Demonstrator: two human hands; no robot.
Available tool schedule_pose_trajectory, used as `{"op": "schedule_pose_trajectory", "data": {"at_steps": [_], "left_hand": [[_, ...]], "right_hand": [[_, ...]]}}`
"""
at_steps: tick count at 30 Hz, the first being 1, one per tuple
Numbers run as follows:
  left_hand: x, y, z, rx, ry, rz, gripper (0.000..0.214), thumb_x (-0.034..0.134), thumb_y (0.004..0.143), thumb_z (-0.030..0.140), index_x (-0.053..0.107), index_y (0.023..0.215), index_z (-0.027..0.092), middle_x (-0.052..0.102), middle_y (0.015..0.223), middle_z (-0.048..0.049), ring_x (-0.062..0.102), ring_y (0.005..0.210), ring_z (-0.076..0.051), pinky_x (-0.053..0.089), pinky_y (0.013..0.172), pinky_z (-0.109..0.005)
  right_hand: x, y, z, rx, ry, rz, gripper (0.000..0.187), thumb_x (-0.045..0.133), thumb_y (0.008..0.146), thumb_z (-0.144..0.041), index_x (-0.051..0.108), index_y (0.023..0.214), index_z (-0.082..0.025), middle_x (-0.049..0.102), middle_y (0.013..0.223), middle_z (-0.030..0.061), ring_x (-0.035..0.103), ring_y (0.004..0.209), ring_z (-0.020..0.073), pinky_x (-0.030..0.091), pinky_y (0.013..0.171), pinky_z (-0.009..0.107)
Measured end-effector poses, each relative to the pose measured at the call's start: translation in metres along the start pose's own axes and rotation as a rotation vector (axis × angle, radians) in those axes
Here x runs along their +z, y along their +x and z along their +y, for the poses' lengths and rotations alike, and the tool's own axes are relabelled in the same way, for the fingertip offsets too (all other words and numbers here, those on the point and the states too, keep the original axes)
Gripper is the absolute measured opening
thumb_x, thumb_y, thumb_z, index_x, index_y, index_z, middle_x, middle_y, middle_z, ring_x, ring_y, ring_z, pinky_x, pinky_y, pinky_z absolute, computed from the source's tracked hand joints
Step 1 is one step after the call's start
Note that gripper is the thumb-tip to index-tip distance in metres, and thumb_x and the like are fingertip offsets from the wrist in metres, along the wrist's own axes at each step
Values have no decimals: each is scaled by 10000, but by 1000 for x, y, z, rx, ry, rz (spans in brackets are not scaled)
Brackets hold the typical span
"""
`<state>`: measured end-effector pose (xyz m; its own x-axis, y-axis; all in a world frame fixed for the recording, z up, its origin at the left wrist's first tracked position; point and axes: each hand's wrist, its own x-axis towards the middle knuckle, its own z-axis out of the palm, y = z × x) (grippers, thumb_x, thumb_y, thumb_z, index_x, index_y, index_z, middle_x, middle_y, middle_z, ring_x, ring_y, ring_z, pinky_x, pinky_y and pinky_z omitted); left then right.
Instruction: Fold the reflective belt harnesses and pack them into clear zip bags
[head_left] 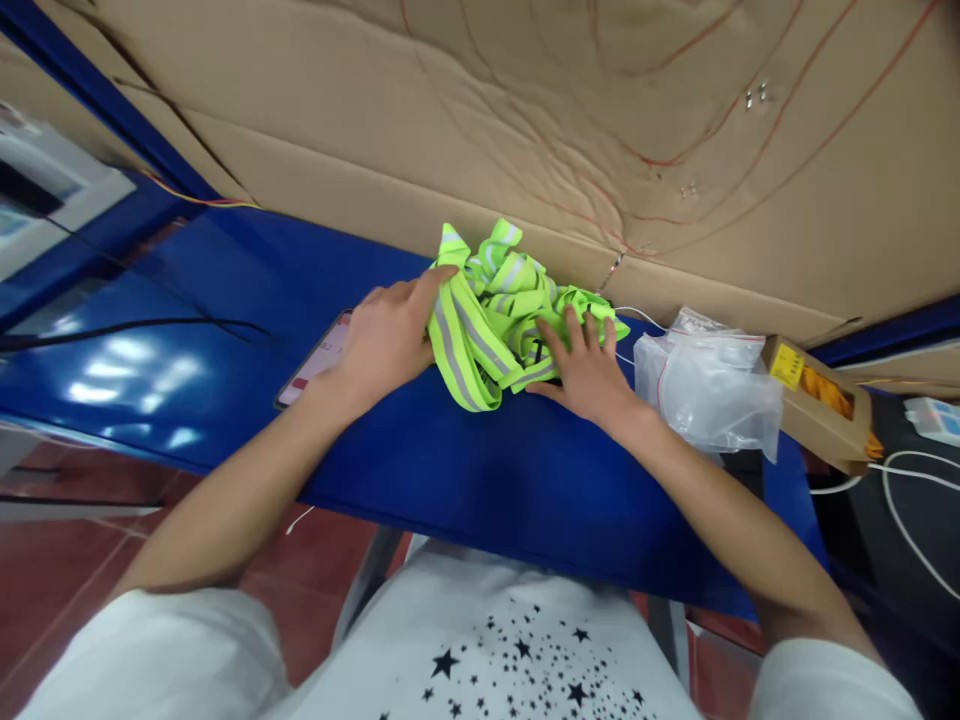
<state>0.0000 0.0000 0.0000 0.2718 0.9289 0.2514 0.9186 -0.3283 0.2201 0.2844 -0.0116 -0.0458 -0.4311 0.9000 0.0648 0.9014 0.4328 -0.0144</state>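
A tangled heap of neon yellow-green reflective straps [480, 345] with silver stripes lies on the blue table, against the cardboard backing. At its left side, my left hand [394, 325] is closed on a strap loop, with the index finger over its edge and the thumb mostly hidden. My right hand [589, 370] rests on the heap's right part, palm down, its fingers spread. Small black pieces show among the straps near my right fingertips. Partly under my left hand and wrist lies a phone [319, 360] with a lit screen.
Clear plastic bags [709, 385] lie right of my right hand, beside an open-windowed cardboard box [821, 405] with something orange inside. The cardboard wall [337, 130] with red wires rises behind the blue table [450, 460]. A black cable [135, 325] crosses at left.
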Motion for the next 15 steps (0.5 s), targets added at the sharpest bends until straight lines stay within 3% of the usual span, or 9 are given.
{"op": "schedule_pose_trajectory", "data": {"at_steps": [5,9,11,13,15], "left_hand": [[-5,5,6,6,-21,142,597,521,1009,291,399,1587,199,670,1330,-119,629,1165,-331,460,1029,-479],[7,12,12,57,24,256,576,548,969,246,467,1539,215,719,1255,-128,638,1149,-327,462,956,-448],[10,17,13,97,23,308,571,546,958,222,479,1524,202,737,1214,-134,651,1134,-326,451,968,-454],[8,24,16,186,7,332,538,517,981,215,475,1517,202,752,1173,-121,664,1104,-309,433,1008,-467],[-1,33,25,296,-9,337,466,477,1020,214,497,1486,211,761,1137,-99,672,1076,-285,412,1050,-481]], "right_hand": [[9,26,-26,0,15,0,1026,635,899,-734,289,1689,-176,191,1735,264,215,1561,580,108,1252,740],[7,34,-21,-10,86,-54,1064,719,870,-691,279,1692,-178,152,1750,253,149,1595,556,60,1279,720],[-6,29,-3,-57,173,-131,1010,785,876,-545,292,1686,-199,115,1766,222,118,1625,500,98,1295,693],[-30,20,20,-114,274,-187,836,735,927,-361,356,1657,-214,128,1774,180,147,1645,409,196,1309,632],[-61,9,39,-141,363,-102,627,576,1009,-275,431,1616,-220,244,1755,141,256,1632,322,283,1311,540]]}}
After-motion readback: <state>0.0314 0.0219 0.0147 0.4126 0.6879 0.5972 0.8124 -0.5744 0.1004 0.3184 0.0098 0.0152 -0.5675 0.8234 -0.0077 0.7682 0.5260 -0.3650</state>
